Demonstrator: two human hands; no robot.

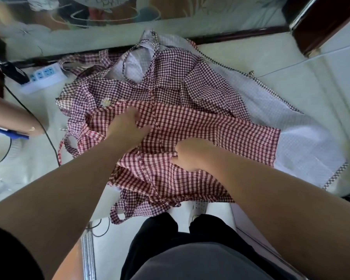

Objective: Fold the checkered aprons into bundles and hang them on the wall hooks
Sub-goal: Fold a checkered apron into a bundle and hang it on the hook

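Note:
A red-and-white checkered apron [226, 128] lies crumpled on top of a pile on the pale floor. Under it, farther back, is a dark maroon checkered apron [170, 77] with a small daisy patch [106, 102]. A pale lilac apron [303, 142] with dark checkered trim spreads out to the right beneath both. My left hand [127, 126] pinches a fold of the red apron near its upper middle. My right hand [188, 156] grips a bunched fold of the same apron lower down. No wall hooks are in view.
A white power strip [42, 76] with a black cable [38, 120] lies at the left. Another person's arm [12, 114] reaches in at the left edge. A dark wooden furniture leg [319, 23] stands at the back right. My dark trousers [190, 249] fill the bottom.

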